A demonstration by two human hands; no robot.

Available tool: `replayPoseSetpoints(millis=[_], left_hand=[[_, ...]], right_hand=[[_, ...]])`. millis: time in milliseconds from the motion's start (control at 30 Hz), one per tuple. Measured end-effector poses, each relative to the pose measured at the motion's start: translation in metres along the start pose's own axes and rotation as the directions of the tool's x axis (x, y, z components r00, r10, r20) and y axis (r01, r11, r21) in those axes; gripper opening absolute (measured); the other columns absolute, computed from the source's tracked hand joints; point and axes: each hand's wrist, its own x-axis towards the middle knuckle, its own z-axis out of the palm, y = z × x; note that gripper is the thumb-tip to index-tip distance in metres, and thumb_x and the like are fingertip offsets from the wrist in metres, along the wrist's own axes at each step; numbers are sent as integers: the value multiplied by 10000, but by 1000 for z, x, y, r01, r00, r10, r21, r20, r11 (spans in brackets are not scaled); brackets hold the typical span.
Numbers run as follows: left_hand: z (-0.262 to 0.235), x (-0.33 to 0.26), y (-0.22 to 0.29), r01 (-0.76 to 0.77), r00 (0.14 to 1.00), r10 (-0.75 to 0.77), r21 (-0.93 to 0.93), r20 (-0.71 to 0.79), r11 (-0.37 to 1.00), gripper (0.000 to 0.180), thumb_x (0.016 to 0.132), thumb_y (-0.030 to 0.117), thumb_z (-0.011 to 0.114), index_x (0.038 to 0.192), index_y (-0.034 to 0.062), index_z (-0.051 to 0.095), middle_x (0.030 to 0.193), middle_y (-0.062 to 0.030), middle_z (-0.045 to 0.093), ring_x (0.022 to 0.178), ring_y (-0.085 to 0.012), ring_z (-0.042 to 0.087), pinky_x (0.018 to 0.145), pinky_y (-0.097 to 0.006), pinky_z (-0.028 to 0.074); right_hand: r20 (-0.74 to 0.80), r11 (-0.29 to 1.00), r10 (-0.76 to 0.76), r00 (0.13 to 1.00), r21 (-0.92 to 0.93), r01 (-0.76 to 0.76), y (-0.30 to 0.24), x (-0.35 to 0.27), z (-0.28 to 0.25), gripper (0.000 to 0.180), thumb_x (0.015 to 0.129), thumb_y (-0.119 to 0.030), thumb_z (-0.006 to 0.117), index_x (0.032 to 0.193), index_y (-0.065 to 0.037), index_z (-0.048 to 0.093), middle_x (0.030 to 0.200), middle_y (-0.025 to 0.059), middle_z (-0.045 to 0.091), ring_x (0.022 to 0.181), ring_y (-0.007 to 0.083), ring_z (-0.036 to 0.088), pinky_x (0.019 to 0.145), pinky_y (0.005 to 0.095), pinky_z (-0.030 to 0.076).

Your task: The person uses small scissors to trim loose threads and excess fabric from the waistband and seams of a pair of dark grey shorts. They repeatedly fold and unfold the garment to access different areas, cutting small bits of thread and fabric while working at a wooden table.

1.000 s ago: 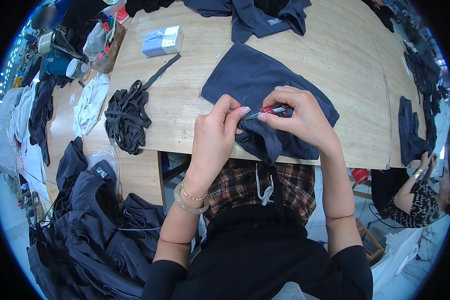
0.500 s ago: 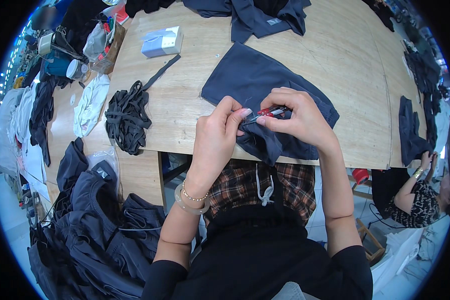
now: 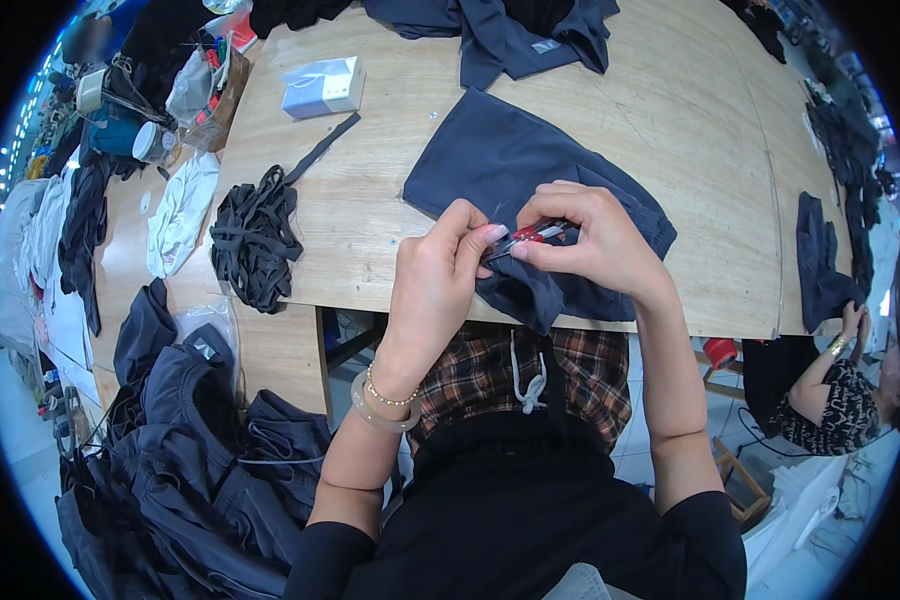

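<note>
A dark navy garment [image 3: 505, 150] lies over the table's near edge, its lower part gathered up between my hands. My left hand [image 3: 445, 255] pinches a fold of this cloth between thumb and fingers. Held in my right hand [image 3: 590, 240] is a pair of small thread snips [image 3: 530, 234] with red on the handle. Their metal tips point left, right beside my left fingertips. Exactly where the tips meet the fabric is hidden by my fingers.
A bundle of dark strips [image 3: 255, 240], a tissue pack [image 3: 323, 87] and white cloth [image 3: 182, 215] lie leftward on the wooden table [image 3: 370, 190]. Dark garments [image 3: 180, 440] are heaped at lower left. More dark clothing [image 3: 535, 45] lies at the far edge. Another person [image 3: 835, 400] works at right.
The snips' tips have shifted slightly against the left fingertips, and the right fingers have closed a little. The garment stays almost where it was.
</note>
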Motion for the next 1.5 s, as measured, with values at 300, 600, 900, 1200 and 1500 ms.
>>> replayPoseSetpoints(millis=[300,600,900,1200,1500], left_hand=[[-2,0,3,45,999,-45,4,28,999,160,997,100,604,900,-24,629,692,-63,657,634,-94,664,583,-240,555],[1,-1,2,-7,1000,8,-21,15,1000,144,991,100,605,901,-12,596,672,-116,650,612,-183,701,539,-277,533],[0,-1,-1,15,999,-14,-3,34,1000,155,1002,97,592,902,-19,616,696,-79,664,663,-129,691,589,-257,566],[0,-1,2,29,999,-29,8,43,1000,156,1004,100,589,904,-18,612,699,-78,666,650,-129,690,586,-259,568],[0,-1,-6,-3,997,-5,-111,-73,994,168,1018,90,566,890,-18,582,725,-97,702,664,-139,707,610,-260,557]], right_hand=[[11,997,45,999,57,-46,3,-2,-3,272,774,-253,792,828,-13,677,726,58,569,681,157,532,636,299,411],[30,994,45,999,103,-48,3,-2,-4,232,777,-206,783,823,-6,675,733,41,570,696,137,525,650,283,409],[48,987,73,996,137,-79,1,-5,-8,224,772,-192,773,829,-1,670,745,38,585,716,136,528,663,284,412],[-26,999,12,1000,-39,-13,2,-6,-6,298,782,-293,771,801,-15,665,698,76,573,704,216,546,639,340,426],[-79,991,99,992,100,-91,5,-10,-4,266,821,-263,758,830,-13,669,712,42,576,711,135,532,643,292,418]])
